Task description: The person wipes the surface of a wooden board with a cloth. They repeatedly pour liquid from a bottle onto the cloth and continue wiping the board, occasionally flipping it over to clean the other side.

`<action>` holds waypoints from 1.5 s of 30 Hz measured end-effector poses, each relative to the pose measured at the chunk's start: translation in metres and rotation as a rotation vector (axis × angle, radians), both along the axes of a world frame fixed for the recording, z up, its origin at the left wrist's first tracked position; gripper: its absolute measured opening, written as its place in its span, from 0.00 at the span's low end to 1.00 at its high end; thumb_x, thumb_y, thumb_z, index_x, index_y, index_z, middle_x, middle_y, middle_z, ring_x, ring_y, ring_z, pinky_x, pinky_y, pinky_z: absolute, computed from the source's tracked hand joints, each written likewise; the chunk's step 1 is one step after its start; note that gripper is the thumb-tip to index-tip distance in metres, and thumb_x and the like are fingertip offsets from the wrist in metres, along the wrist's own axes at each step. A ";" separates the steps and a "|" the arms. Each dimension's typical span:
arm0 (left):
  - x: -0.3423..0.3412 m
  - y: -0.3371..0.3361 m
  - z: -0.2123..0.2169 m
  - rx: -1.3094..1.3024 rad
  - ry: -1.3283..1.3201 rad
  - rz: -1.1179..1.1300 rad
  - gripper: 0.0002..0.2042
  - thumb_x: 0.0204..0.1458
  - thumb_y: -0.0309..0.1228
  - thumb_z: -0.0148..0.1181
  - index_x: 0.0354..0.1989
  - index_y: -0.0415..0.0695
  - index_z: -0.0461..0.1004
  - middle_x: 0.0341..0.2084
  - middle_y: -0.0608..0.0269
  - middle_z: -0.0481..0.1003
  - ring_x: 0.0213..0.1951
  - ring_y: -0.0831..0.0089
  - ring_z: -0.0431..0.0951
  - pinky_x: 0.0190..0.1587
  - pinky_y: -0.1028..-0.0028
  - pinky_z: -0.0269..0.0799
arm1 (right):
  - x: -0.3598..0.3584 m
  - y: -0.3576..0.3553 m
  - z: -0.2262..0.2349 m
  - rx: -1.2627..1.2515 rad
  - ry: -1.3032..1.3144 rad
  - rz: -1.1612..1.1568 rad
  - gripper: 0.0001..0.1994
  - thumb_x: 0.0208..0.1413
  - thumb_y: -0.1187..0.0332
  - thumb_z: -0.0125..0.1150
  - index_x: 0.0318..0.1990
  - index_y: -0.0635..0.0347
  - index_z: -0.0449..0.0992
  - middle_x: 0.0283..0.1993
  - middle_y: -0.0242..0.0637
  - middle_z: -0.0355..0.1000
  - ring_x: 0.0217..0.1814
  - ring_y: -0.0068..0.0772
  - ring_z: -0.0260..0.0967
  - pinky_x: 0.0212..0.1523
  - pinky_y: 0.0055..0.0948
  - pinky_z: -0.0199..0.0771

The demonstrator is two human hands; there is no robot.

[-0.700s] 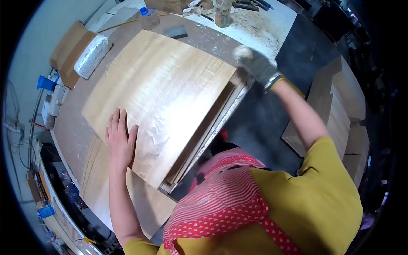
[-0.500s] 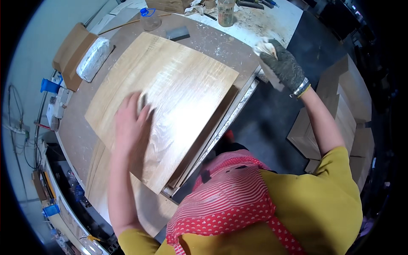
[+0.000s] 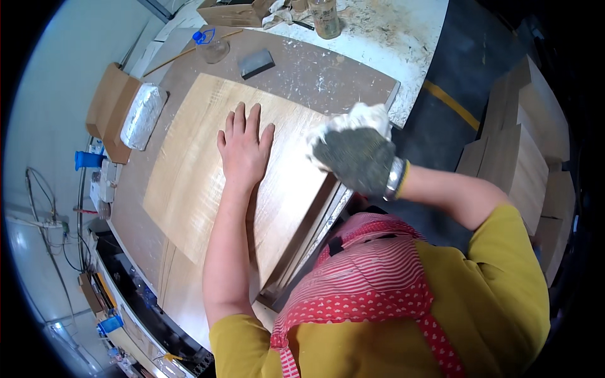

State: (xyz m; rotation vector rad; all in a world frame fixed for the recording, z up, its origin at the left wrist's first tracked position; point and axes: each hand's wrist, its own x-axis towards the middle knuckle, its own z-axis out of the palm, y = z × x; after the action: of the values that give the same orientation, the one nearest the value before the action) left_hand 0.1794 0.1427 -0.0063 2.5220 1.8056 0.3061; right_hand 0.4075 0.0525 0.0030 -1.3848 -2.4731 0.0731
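Observation:
A light wood-grain panel [image 3: 189,164] lies on a stack of boards on the worktable. My bare left hand [image 3: 244,148] rests flat on this panel, fingers spread. In a dark grey work glove, my right hand [image 3: 356,160] presses a crumpled white cloth [image 3: 362,118] at the panel's right corner. The cloth bunches out beyond the gloved fingers, and the hand hides that corner. Beneath the top panel, the edges of other boards [image 3: 302,230] show along the near right side.
On the brown tabletop [image 3: 309,69] sit a grey block [image 3: 256,63] and a clear bottle with a blue cap [image 3: 214,50]. A foil-wrapped package [image 3: 144,116] lies by an open cardboard box [image 3: 112,110] at left. Another bottle [image 3: 324,19] stands behind. Cartons [image 3: 513,157] stand right.
My right hand has swung in from beyond the table's right edge to the panel's corner with the cloth. My left hand has moved up and right across the panel and now lies flat.

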 end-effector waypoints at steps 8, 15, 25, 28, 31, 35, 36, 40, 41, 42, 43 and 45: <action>0.004 0.003 -0.003 -0.016 -0.058 0.005 0.27 0.60 0.49 0.46 0.66 0.53 0.60 0.69 0.55 0.53 0.70 0.56 0.49 0.69 0.50 0.40 | 0.168 -0.022 -0.028 -0.224 0.122 -0.237 0.15 0.62 0.59 0.49 0.46 0.60 0.76 0.45 0.49 0.76 0.45 0.43 0.75 0.48 0.33 0.73; 0.002 0.019 -0.002 -0.053 -0.383 -0.080 0.19 0.59 0.36 0.53 0.57 0.45 0.69 0.60 0.52 0.66 0.62 0.55 0.65 0.63 0.59 0.58 | 0.227 0.029 -0.064 -0.591 1.502 -0.220 0.28 0.61 0.61 0.59 0.64 0.65 0.62 0.64 0.39 0.64 0.65 0.29 0.62 0.65 0.26 0.60; 0.195 0.081 0.020 -0.784 -1.319 0.081 0.15 0.66 0.39 0.46 0.47 0.40 0.72 0.33 0.67 0.75 0.33 0.82 0.71 0.37 0.78 0.71 | 0.181 0.126 -0.044 -0.286 0.852 0.046 0.32 0.55 0.71 0.63 0.66 0.66 0.57 0.67 0.47 0.60 0.68 0.39 0.58 0.71 0.36 0.52; 0.220 0.109 0.014 -0.776 -1.452 0.107 0.15 0.67 0.38 0.43 0.43 0.38 0.72 0.33 0.65 0.75 0.34 0.80 0.73 0.38 0.77 0.72 | 0.180 0.145 -0.053 -1.282 2.232 0.183 0.24 0.67 0.64 0.47 0.66 0.64 0.58 0.66 0.41 0.61 0.66 0.35 0.61 0.68 0.35 0.58; 0.244 0.120 0.022 -0.907 -1.572 0.227 0.15 0.67 0.36 0.43 0.43 0.36 0.72 0.34 0.62 0.76 0.36 0.78 0.75 0.42 0.75 0.73 | 0.174 0.148 -0.052 -0.956 1.939 0.063 0.25 0.68 0.60 0.42 0.68 0.62 0.55 0.69 0.40 0.58 0.68 0.35 0.58 0.68 0.35 0.59; 0.230 0.167 -0.020 -0.586 -1.063 -0.009 0.14 0.63 0.37 0.52 0.45 0.36 0.72 0.33 0.65 0.74 0.36 0.78 0.72 0.42 0.77 0.69 | 0.172 0.140 -0.069 -0.772 1.643 0.030 0.26 0.66 0.69 0.47 0.70 0.58 0.52 0.71 0.39 0.54 0.69 0.32 0.56 0.69 0.34 0.58; 0.229 0.187 -0.031 -0.463 -1.004 -0.038 0.14 0.63 0.37 0.54 0.47 0.37 0.69 0.36 0.66 0.73 0.38 0.78 0.70 0.42 0.77 0.68 | 0.174 0.143 -0.070 -1.015 2.078 0.050 0.26 0.66 0.70 0.48 0.70 0.58 0.52 0.71 0.39 0.53 0.69 0.32 0.56 0.69 0.34 0.58; 0.226 0.242 -0.054 -0.366 -1.035 0.052 0.47 0.48 0.40 0.69 0.69 0.38 0.42 0.62 0.40 0.57 0.62 0.56 0.61 0.64 0.64 0.57 | 0.211 0.155 -0.083 -1.064 2.496 0.212 0.25 0.65 0.70 0.49 0.68 0.58 0.54 0.70 0.42 0.54 0.68 0.35 0.58 0.68 0.36 0.60; 0.235 0.250 -0.058 -0.348 -1.023 0.037 0.48 0.47 0.39 0.70 0.70 0.39 0.41 0.63 0.41 0.56 0.63 0.56 0.60 0.64 0.64 0.56 | 0.218 0.155 -0.083 -1.048 2.549 0.211 0.25 0.64 0.71 0.48 0.68 0.59 0.54 0.70 0.43 0.54 0.68 0.35 0.58 0.68 0.36 0.61; 0.246 0.260 -0.059 -0.325 -1.010 0.018 0.50 0.46 0.38 0.71 0.70 0.39 0.40 0.64 0.42 0.55 0.64 0.56 0.59 0.65 0.64 0.55 | 0.221 0.156 -0.091 -0.993 2.496 0.109 0.25 0.64 0.72 0.47 0.68 0.59 0.54 0.70 0.44 0.55 0.67 0.35 0.59 0.67 0.36 0.62; 0.251 0.273 -0.064 -0.361 -1.128 -0.038 0.49 0.46 0.38 0.72 0.70 0.40 0.42 0.63 0.44 0.57 0.63 0.58 0.60 0.65 0.65 0.55 | 0.223 0.158 -0.097 -0.944 2.436 0.022 0.25 0.64 0.74 0.46 0.68 0.60 0.54 0.69 0.44 0.55 0.66 0.35 0.60 0.66 0.36 0.63; 0.257 0.290 -0.062 -0.454 -1.277 -0.105 0.42 0.44 0.36 0.71 0.65 0.40 0.52 0.59 0.50 0.65 0.60 0.63 0.66 0.61 0.65 0.60 | 0.225 0.156 -0.099 -0.550 1.739 -0.064 0.25 0.63 0.75 0.48 0.68 0.62 0.54 0.68 0.44 0.58 0.65 0.34 0.62 0.65 0.34 0.65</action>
State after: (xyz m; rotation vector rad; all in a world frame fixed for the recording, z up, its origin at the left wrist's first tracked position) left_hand 0.4365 0.4322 -0.0686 1.4269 1.0151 1.0323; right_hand 0.6323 0.2090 -0.0959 -0.7706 -0.9004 1.3306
